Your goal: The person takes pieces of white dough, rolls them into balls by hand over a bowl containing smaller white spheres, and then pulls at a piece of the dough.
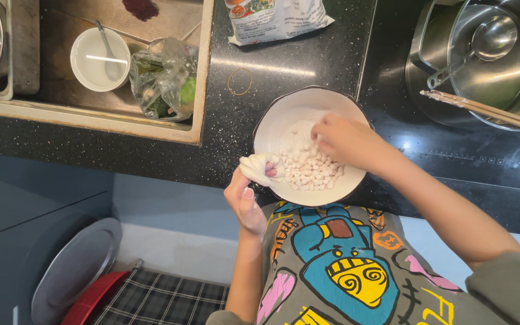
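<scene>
Over the counter edge, head view: left hand (245, 198) pinches a soft, sticky dough lump (260, 167) at the white bowl (284, 120) rim; right hand (345, 139), fingers curled, grip unclear, sits over small dough pellets (311, 168). Dough likely deforms easily; hold lightly w/ fingertips.

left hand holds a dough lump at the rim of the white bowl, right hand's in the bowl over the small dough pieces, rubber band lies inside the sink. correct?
Not quite. In the head view the rubber band lies on the black counter, between the sink and the white bowl, not in the sink. The rest holds: left hand holds the dough lump at the rim, right hand is over the small dough pieces.
</scene>
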